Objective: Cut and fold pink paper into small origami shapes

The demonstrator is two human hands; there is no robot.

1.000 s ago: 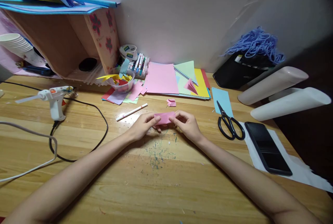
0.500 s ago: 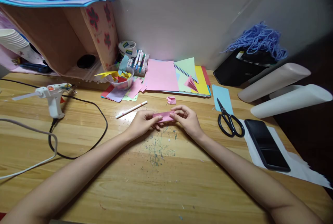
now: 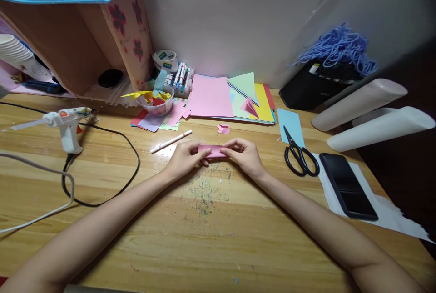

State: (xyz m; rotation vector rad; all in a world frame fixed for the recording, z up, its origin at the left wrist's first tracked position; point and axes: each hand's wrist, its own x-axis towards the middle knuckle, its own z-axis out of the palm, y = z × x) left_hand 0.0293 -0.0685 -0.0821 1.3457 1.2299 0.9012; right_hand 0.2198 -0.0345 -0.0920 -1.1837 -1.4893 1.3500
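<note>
A narrow pink paper piece (image 3: 214, 151) is held level between my two hands, over the middle of the wooden table. My left hand (image 3: 185, 159) pinches its left end, thumb on top and fingers beneath. At the right end, my right hand (image 3: 244, 154) grips the paper between thumb and fingers. Just beyond the hands lies a small folded pink paper (image 3: 224, 129). A white pen-like stick (image 3: 171, 141) rests to the left of my left hand.
Black scissors (image 3: 299, 156), blue paper (image 3: 290, 126) and a phone (image 3: 348, 186) lie right. A glue gun (image 3: 71, 129) with looping cables is left. Behind are a plastic bowl (image 3: 158, 107), pink sheets (image 3: 211, 96), a black holder (image 3: 299, 88), white tubes (image 3: 381, 127) and a cardboard box (image 3: 127, 43).
The view has shifted slightly. Both hands still hold the pink paper, and my right fingertips sit a little differently on its end.
</note>
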